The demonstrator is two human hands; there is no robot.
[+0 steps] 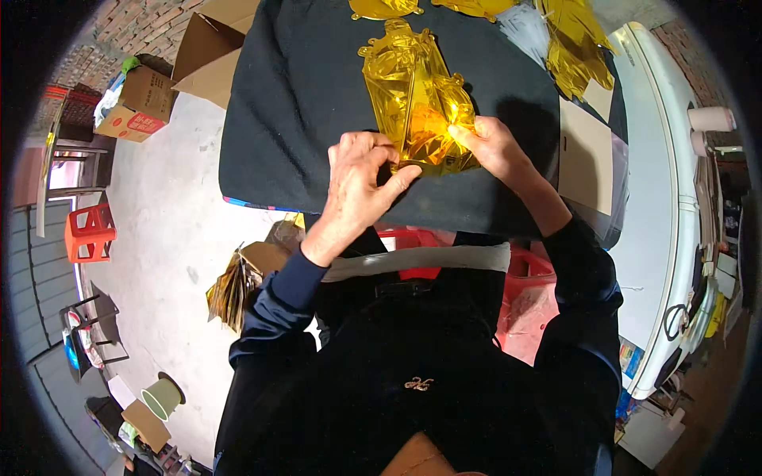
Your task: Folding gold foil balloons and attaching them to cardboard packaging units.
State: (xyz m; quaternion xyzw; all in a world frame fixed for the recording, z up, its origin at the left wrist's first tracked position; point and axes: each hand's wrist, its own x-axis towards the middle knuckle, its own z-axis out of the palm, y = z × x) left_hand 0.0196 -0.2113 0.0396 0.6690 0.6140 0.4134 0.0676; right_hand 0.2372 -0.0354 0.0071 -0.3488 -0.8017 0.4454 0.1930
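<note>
A shiny gold foil piece with a scalloped far edge and a fold down its middle lies on the black cloth in front of me. My left hand grips its near left corner, with the fingers curled and the thumb along the near edge. On the other side, my right hand pinches the foil's right part between thumb and forefinger. The foil bulges and creases between both hands, and an orange glow shows in its layers. My left fingertips are partly hidden at the edge.
More gold foil and white strips lie at the table's far right, by a cardboard sheet. A long white cabinet stands to the right. Leftward are cartons, a red stool and a foil bundle.
</note>
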